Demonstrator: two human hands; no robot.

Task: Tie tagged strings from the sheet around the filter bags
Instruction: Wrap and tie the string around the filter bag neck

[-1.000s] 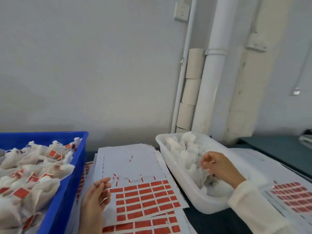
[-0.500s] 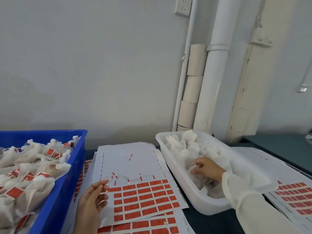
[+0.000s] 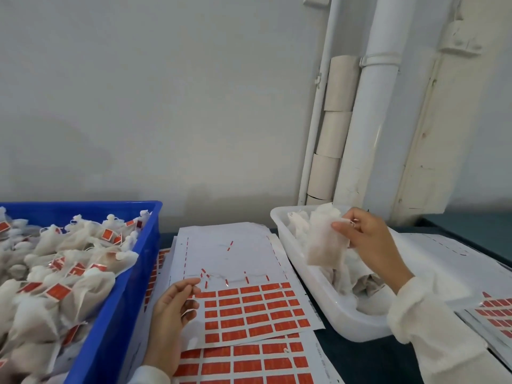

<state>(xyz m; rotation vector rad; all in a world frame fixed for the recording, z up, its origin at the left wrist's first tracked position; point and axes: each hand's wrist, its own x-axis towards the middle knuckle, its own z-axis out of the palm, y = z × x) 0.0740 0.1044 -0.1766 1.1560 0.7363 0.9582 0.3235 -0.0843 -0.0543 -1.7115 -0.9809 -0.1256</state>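
My right hand (image 3: pixel 368 245) pinches the top of a white filter bag (image 3: pixel 325 245) and holds it up over the white tray (image 3: pixel 313 292), which contains more untied bags. My left hand (image 3: pixel 171 314) rests on the left edge of the tag sheet (image 3: pixel 232 259), fingers loosely curled beside the rows of red tags (image 3: pixel 249 311). A thin white string seems to lie across its fingers. Loose strings and a few single red tags lie on the bare upper part of the sheet.
A blue crate (image 3: pixel 122 300) at the left is piled with tied bags bearing red tags. More tag sheets lie under the top one and at the far right (image 3: pixel 496 314). White pipes (image 3: pixel 371 120) and paper rolls stand against the wall behind.
My right hand has come up out of the white tray with a filter bag pinched in it. The left hand has stayed at the sheet's left edge.
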